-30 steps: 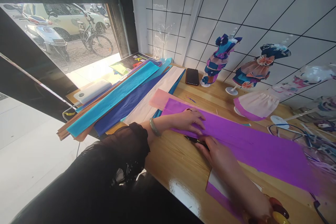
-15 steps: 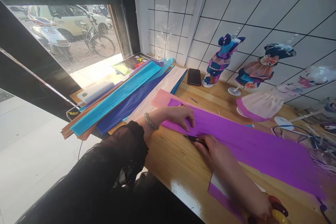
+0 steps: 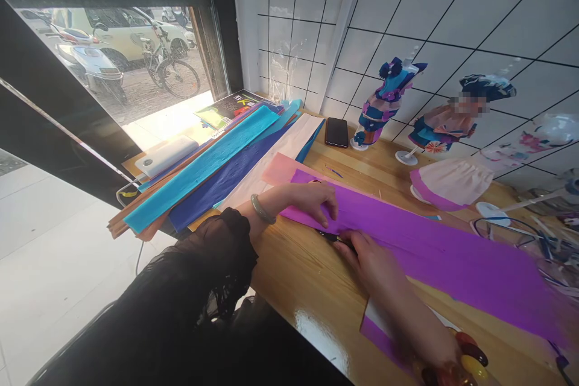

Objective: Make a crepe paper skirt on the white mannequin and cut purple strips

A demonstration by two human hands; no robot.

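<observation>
My left hand [image 3: 312, 201], with a jade-coloured bangle on its wrist, rests on a long purple sheet of crepe paper [image 3: 398, 229]. Its fingers are bent down onto the sheet, thumb and fingertips apart. Just to its right, my right hand [image 3: 368, 259] is closed round black scissors [image 3: 328, 235], their dark blades pointing left at the sheet's near edge. The fingers cover the scissors' handles. Under the purple paper a peach sheet [image 3: 275, 170] sticks out at the left end.
Turquoise [image 3: 203, 166], dark blue [image 3: 230, 172] and cream [image 3: 294, 140] paper strips lie left, beside a white device [image 3: 167, 155]. A phone [image 3: 337, 132] and paper-dressed figures on stands [image 3: 386, 102] line the tiled wall. Cords [image 3: 520, 232] clutter the right. A purple-edged piece [image 3: 382, 335] lies under my right forearm.
The scissors' blades have moved slightly in against the purple paper's near edge, and they look closer together. My left hand keeps its place on the sheet. The view has shifted very slightly.
</observation>
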